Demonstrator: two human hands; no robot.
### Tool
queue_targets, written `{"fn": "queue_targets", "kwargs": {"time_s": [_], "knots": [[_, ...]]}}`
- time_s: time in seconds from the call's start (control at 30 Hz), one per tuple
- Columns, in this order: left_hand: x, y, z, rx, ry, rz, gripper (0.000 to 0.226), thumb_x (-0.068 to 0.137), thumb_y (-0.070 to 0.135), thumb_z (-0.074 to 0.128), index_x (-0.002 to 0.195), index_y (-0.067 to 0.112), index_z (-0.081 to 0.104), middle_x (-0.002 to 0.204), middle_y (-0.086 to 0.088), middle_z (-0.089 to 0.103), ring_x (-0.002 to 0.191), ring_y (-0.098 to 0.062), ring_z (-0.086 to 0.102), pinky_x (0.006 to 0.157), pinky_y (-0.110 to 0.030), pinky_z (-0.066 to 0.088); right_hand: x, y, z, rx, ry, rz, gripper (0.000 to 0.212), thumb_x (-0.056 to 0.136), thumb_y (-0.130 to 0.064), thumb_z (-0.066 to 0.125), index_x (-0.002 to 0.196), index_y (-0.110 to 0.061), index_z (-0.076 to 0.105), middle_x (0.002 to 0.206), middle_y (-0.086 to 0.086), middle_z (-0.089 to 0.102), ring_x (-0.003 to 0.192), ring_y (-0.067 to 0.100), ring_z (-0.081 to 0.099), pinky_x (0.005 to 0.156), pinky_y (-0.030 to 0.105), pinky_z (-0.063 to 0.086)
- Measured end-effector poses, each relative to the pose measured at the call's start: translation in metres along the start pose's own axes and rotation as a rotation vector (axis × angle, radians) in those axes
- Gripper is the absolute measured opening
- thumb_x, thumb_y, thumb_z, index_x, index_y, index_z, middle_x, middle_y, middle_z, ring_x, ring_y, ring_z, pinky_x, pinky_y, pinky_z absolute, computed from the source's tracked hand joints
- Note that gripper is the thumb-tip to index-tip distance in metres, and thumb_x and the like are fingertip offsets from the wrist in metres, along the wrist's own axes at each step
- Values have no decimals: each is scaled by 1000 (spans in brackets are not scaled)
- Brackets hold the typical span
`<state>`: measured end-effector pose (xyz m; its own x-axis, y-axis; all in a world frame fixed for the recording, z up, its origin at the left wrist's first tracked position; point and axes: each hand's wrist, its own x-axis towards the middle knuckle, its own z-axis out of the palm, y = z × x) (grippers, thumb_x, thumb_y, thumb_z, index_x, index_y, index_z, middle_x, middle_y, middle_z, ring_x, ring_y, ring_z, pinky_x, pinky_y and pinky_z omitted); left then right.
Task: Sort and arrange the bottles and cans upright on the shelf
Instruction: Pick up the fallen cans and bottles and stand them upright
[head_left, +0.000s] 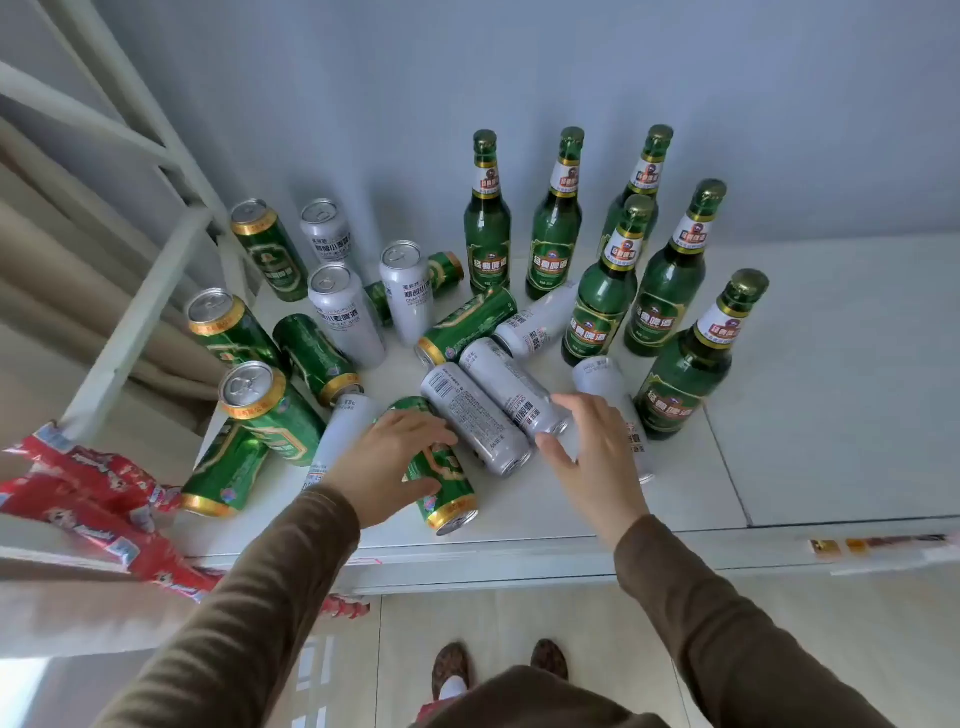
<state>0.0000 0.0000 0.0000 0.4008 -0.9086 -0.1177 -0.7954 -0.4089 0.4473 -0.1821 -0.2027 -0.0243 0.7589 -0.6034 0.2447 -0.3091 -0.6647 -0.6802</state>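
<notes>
Several green glass bottles (555, 218) stand upright at the back right of the white shelf top (779, 415). On the left, green cans (267, 405) and silver cans (343, 317) stand upright. More cans lie on their sides in the middle. My left hand (387, 465) is wrapped over a lying green can (447, 493) near the front edge. My right hand (597, 457) hovers with spread fingers over a lying silver can (613, 384), beside two other lying silver cans (478, 421); it grips nothing that I can see.
Red snack packets (104, 499) lie on a lower surface at the left. A white metal frame (156, 291) rises at the shelf's left edge. The wall stands close behind the bottles. The right part of the shelf top carries nothing.
</notes>
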Motion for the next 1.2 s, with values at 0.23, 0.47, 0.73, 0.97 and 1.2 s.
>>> {"fn": "queue_targets", "kwargs": {"time_s": [0.23, 0.47, 0.73, 0.97, 1.2], "knots": [[-4, -16, 4, 131, -103, 152, 67, 75, 43, 81, 137, 35, 56, 146, 11, 48, 142, -21, 26, 113, -43, 29, -23, -19, 34, -65, 4, 66, 36, 90, -18, 71, 125, -14, 64, 117, 3, 56, 108, 26, 49, 92, 34, 43], [-12, -19, 11, 279, -111, 203, 81, 71, 41, 84, 142, 45, 47, 146, 2, 40, 140, -29, 25, 111, -53, 32, -34, -29, 59, -83, 9, 144, 45, 87, -26, 75, 128, -19, 58, 123, 2, 52, 112, 23, 43, 91, 36, 46], [-17, -20, 16, 333, -71, 265, 74, 75, 12, 73, 141, 33, 46, 152, 8, 40, 146, -24, 25, 117, -47, 25, -32, -31, 76, -91, 26, 202, 63, 77, -27, 84, 129, -12, 52, 132, 7, 52, 118, 26, 49, 90, 36, 48], [-11, -23, 24, 439, 42, 416, 70, 62, 13, 81, 124, 34, 55, 125, 6, 58, 123, -25, 51, 104, -44, 42, -31, -32, 86, -147, 9, 261, 73, 77, -32, 84, 138, -15, 48, 133, 9, 55, 117, 29, 53, 87, 40, 51], [-11, -20, 24, 492, 71, 479, 68, 58, 25, 84, 122, 34, 60, 119, 2, 57, 116, -24, 48, 100, -43, 46, -37, -31, 69, 33, 68, 300, 70, 73, -46, 78, 135, -27, 52, 124, -2, 60, 115, 19, 57, 91, 38, 51]]}}
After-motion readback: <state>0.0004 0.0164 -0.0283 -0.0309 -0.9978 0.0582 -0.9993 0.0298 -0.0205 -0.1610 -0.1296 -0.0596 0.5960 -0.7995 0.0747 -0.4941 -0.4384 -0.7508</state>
